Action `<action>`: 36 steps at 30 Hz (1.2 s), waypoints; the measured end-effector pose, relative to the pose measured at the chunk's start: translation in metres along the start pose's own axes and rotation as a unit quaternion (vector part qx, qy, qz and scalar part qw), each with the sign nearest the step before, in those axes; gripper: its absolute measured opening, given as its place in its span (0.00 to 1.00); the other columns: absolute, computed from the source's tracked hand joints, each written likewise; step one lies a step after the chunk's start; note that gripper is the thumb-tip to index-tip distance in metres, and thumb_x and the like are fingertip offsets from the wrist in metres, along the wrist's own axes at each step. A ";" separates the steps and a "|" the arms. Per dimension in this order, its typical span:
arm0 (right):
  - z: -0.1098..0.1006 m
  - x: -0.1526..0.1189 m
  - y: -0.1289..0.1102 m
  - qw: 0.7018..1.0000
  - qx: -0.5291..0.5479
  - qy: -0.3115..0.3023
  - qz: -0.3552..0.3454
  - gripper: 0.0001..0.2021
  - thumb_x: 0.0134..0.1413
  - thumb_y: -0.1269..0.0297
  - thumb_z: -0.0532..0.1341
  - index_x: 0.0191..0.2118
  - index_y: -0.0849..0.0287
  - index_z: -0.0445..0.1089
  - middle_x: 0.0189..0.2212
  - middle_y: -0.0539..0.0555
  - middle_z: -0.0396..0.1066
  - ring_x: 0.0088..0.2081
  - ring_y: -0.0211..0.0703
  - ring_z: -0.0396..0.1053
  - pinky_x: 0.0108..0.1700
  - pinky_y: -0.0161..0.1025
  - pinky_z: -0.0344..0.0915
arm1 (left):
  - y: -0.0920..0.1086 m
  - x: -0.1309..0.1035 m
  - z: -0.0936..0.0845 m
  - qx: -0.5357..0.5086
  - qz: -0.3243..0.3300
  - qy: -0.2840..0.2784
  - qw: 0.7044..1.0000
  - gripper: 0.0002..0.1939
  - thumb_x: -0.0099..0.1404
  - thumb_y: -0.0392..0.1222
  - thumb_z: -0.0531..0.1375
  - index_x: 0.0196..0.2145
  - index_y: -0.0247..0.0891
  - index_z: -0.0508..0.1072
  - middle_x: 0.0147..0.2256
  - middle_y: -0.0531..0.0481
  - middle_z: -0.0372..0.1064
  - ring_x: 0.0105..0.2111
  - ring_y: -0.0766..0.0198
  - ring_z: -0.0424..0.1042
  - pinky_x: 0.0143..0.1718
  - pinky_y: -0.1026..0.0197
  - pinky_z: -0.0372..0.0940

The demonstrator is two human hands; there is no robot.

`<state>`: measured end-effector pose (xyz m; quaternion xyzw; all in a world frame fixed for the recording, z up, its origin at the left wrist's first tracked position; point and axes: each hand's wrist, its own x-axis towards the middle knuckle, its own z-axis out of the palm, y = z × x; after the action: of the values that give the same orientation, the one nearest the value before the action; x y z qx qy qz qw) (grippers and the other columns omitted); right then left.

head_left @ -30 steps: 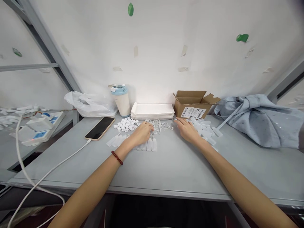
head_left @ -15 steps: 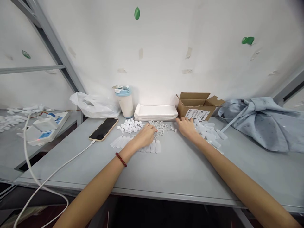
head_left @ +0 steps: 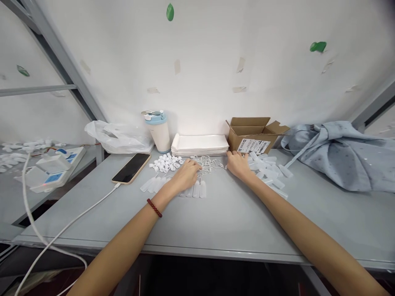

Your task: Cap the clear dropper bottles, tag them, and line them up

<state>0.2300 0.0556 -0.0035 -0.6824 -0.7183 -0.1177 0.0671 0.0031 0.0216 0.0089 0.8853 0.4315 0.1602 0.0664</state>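
Observation:
My left hand (head_left: 186, 174), fingers bent and pressed together, is at the left edge of a heap of thin white cords (head_left: 208, 163); what its fingertips hold, if anything, is too small to name. Several translucent tags (head_left: 196, 190) lie in a row beneath and beside it. My right hand (head_left: 238, 164) is between the cords and a pile of translucent sleeves (head_left: 269, 170), its fingers curled near the cardboard box; its fingertips are too small to read. Small white caps (head_left: 166, 163) are heaped left of the cords.
Behind the cords lies a stack of white sheets (head_left: 200, 144). An open cardboard box (head_left: 253, 135), a cup (head_left: 159, 133) and a plastic bag (head_left: 120, 137) stand along the wall. A phone (head_left: 131, 168) with a cable is left, grey-blue cloth (head_left: 345, 154) right.
The whole view has shifted slightly, moving the scene a little left. Both hands stay at nearly the same places over the table, the right one slightly closer to the cords.

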 end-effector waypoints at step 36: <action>-0.048 -0.041 0.007 0.936 0.330 -0.054 -0.111 0.05 0.46 0.68 0.54 0.26 0.59 0.66 0.18 0.48 0.65 0.23 0.37 0.61 0.27 0.33 0.53 | -0.006 0.000 0.004 -0.024 0.005 0.031 0.999 0.21 0.55 0.20 0.46 0.38 0.35 0.70 0.40 0.46 0.69 0.46 0.56 0.61 0.47 0.55 0.62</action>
<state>0.2360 0.0041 0.0330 -0.5429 -0.7906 0.1561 0.2361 -0.0006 0.0253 0.0039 0.8803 0.4246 0.1986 0.0734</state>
